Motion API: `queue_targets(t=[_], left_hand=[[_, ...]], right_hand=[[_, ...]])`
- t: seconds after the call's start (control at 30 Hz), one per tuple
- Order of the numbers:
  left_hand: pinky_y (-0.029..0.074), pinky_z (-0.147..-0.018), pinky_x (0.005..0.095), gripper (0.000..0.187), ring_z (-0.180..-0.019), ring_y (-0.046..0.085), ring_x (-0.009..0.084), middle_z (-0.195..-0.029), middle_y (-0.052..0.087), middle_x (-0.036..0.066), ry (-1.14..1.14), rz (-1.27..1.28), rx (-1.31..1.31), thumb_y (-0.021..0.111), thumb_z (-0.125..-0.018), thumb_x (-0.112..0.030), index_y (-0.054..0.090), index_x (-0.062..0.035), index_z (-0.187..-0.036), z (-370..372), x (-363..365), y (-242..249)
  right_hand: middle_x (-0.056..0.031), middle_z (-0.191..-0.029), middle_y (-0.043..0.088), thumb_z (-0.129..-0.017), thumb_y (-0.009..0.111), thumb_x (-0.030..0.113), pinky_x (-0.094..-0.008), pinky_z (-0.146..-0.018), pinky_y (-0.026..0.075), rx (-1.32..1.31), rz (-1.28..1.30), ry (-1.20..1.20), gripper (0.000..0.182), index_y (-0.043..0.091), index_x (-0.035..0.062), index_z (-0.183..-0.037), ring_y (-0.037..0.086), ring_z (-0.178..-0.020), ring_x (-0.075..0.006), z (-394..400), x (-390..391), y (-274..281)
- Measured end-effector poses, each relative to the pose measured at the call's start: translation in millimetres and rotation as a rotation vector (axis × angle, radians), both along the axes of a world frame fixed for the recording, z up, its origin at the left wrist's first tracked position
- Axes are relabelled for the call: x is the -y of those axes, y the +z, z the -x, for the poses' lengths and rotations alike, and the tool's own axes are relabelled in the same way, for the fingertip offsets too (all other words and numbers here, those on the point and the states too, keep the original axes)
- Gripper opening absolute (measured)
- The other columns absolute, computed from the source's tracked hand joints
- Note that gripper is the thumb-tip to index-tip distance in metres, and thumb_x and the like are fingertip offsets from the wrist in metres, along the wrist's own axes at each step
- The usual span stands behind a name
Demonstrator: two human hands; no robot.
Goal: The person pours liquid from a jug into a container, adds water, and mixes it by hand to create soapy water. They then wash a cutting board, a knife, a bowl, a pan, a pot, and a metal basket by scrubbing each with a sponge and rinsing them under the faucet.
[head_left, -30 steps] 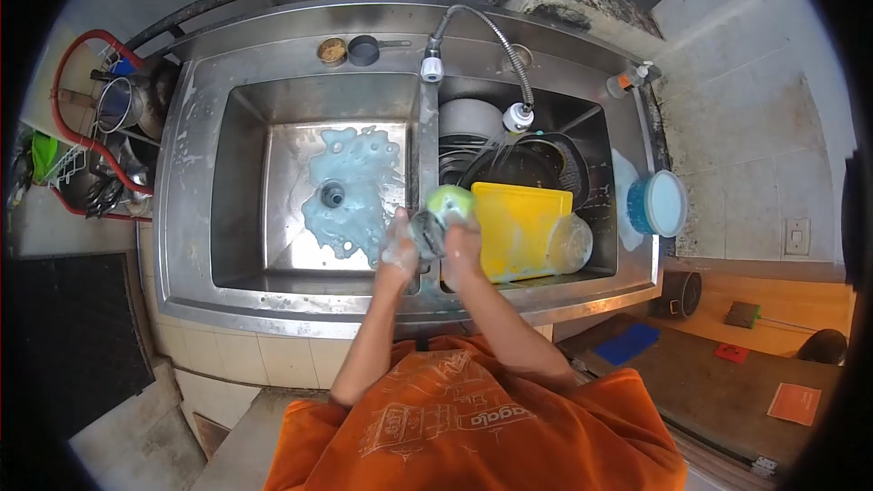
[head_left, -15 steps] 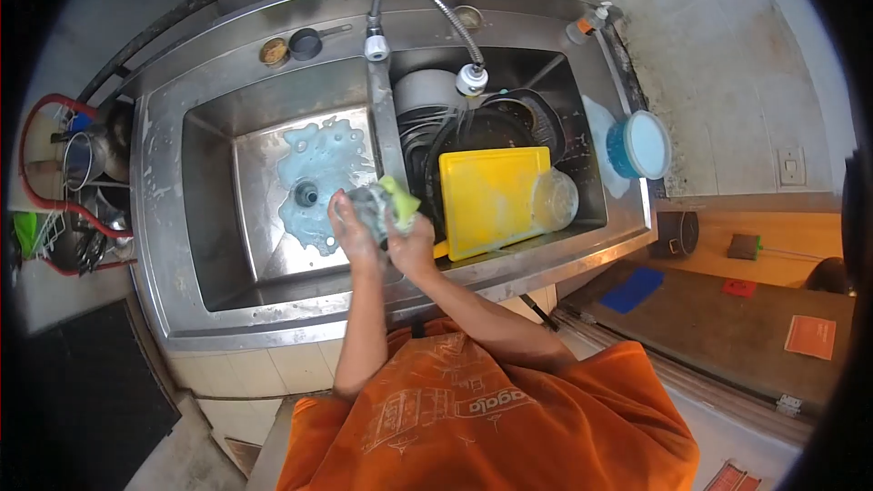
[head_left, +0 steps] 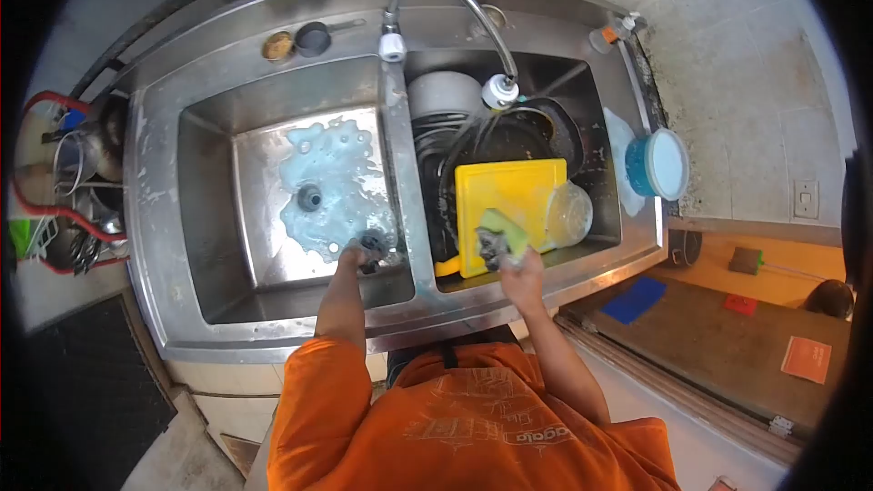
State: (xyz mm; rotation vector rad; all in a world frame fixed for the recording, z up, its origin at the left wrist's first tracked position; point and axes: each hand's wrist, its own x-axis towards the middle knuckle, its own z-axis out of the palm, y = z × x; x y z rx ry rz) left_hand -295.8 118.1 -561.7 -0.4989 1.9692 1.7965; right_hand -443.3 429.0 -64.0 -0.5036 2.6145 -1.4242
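Observation:
My left hand (head_left: 351, 259) is low in the left basin (head_left: 214, 218), its fingers around a small dark, soapy object (head_left: 373, 242) whose kind I cannot make out. Blue suds (head_left: 329, 173) spread over the basin floor around the drain (head_left: 309, 198). Over the right basin, my right hand (head_left: 522, 282) grips a green sponge (head_left: 506, 230) with a grey, foamy clump on its left side. Below the sponge leans a yellow cutting board (head_left: 486, 186), partly hidden by it. A clear round container (head_left: 571, 215) rests against the board's right side.
Pans and a pale pot (head_left: 444, 94) fill the back of the right basin. The faucet head (head_left: 499, 91) hangs above them. A tub of blue soap (head_left: 657, 164) stands on the right ledge, a bottle (head_left: 611, 35) behind. Small cups (head_left: 313, 39) sit on the back ledge.
My hands have parted. The left moved down into the left basin with the dark object. The right carried the sponge rightward, over the yellow board. The view shifted slightly.

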Motion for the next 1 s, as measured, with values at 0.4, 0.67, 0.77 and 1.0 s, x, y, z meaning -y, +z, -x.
queue_targets(t=[0.4, 0.67, 0.77, 1.0], left_hand=[[0.051, -0.075, 0.0379, 0.025, -0.072, 0.064, 0.028, -0.082, 0.065, 0.016, -0.183, 0.206, 0.911, 0.066, -0.078, -0.022, 0.063, 0.0008, -0.088, 39.8, -31.7, 187.8], [0.047, -0.064, 0.0462, 0.018, -0.073, 0.06, 0.0363, -0.082, 0.063, 0.02, 0.032, 1.055, -0.468, 0.056, -0.083, -0.02, 0.063, -0.0032, -0.085, 137.3, -112.4, 387.3], [0.045, -0.085, 0.0424, 0.031, -0.099, 0.056, 0.0387, -0.099, 0.063, 0.022, -0.227, 0.491, -0.241, 0.048, -0.087, -0.026, 0.062, -0.0009, -0.1, 234.1, -261.2, 403.9], [0.023, -0.11, 0.0366, 0.092, -0.132, 0.032, 0.0347, -0.14, 0.035, 0.025, -0.145, 0.371, 0.159, 0.043, -0.08, -0.068, 0.033, 0.0031, -0.137, 320.4, -409.7, 348.8]], right_hand=[[-0.0087, -0.096, 0.064, -0.09, 0.059, 0.021, -0.0288, -0.079, 0.044, 0.204, 0.021, -0.773, 0.029, 0.059, -0.0022, -0.108, 0.057, -0.087, -0.0153, 40.2, -148.7, 4.4], [-0.0068, -0.102, 0.063, -0.09, 0.059, 0.016, -0.0296, -0.081, 0.045, 0.183, 0.249, -0.924, 0.026, 0.059, -0.0001, -0.111, 0.058, -0.09, -0.0149, 78.9, -223.7, -4.4], [-0.0124, -0.102, 0.065, -0.088, 0.06, 0.02, -0.0331, -0.079, 0.047, 0.184, -0.188, -0.803, 0.028, 0.06, 0.0018, -0.109, 0.062, -0.092, -0.0203, 116.7, -248.5, -53.4], [-0.011, -0.097, 0.067, -0.084, 0.059, 0.014, -0.0354, -0.074, 0.048, 0.319, -0.15, -0.477, 0.019, 0.064, 0.0005, -0.096, 0.063, -0.086, -0.0237, 170.2, -302.5, -241.0]])
